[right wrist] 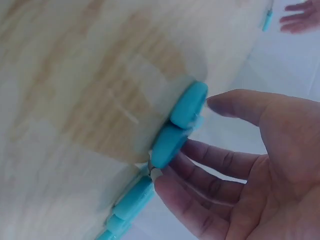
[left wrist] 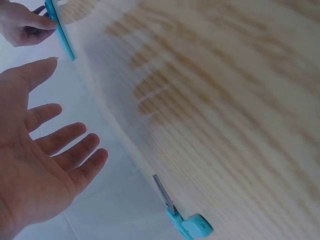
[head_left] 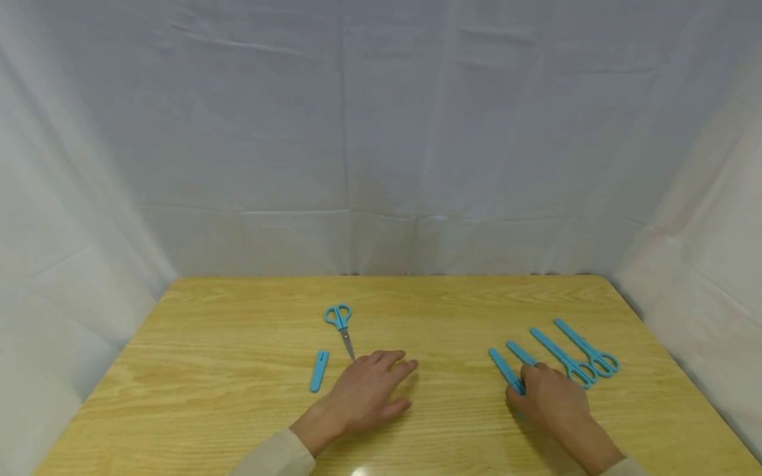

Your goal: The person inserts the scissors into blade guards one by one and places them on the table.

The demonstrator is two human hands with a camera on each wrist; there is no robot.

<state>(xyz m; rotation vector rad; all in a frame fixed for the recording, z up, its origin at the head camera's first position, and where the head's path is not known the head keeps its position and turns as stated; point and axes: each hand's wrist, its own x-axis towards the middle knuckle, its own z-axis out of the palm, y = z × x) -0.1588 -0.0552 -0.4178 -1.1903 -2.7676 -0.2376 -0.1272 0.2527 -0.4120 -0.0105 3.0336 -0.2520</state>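
My left hand (head_left: 368, 391) hovers palm down over the table, fingers spread and holding nothing. Just beyond its knuckles lies a pair of blue-handled scissors (head_left: 339, 318) with bare blades, and left of them a blue blade cover (head_left: 319, 371). At the right, my right hand (head_left: 552, 400) grips the handle end of the leftmost capped scissors (head_left: 505, 367) between thumb and fingers; the handle loops (right wrist: 190, 106) show in the right wrist view. A second capped pair (head_left: 520, 351) runs partly beneath this hand, its handle hidden in the head view.
Two more blue capped scissors (head_left: 553, 347) (head_left: 580, 339) lie slantwise, side by side, to the right of my right hand. Everything rests on a wooden table (head_left: 428, 317). White cloth (head_left: 381, 165) hangs behind the table and along both sides.
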